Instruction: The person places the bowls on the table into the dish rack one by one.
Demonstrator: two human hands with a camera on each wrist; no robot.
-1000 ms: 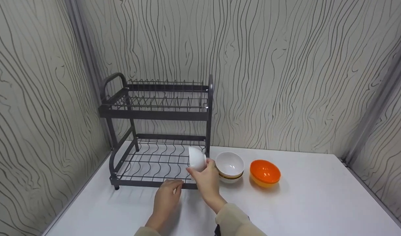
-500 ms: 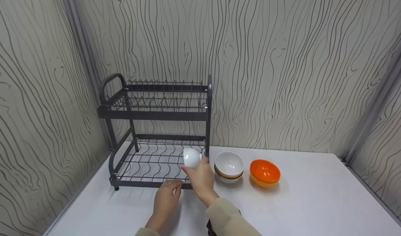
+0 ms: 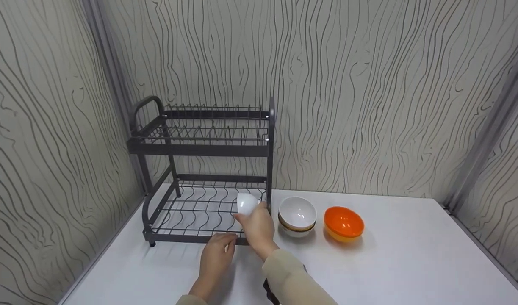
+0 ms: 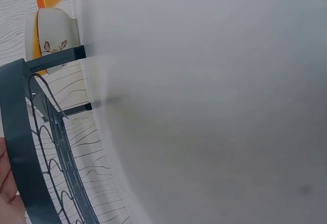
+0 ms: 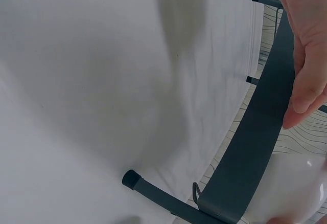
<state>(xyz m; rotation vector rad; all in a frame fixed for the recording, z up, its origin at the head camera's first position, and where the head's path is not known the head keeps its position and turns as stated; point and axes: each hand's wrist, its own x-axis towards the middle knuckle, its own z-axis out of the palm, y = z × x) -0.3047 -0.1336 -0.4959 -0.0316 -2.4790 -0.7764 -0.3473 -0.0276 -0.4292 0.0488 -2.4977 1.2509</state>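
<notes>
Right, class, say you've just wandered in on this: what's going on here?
A person is handling a white bowl with the right hand, holding it tipped on its side at the right end of the rack's lower tier. Whether it touches the wires is hard to tell. The left hand rests on the front rail. Right of the rack, a bowl stack with a white one on top stands on the table, and beyond it an orange bowl sits in a yellow-orange one.

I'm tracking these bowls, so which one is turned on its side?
The white bowl in the right hand; the white-topped stack and orange-topped stack face upward.
</notes>
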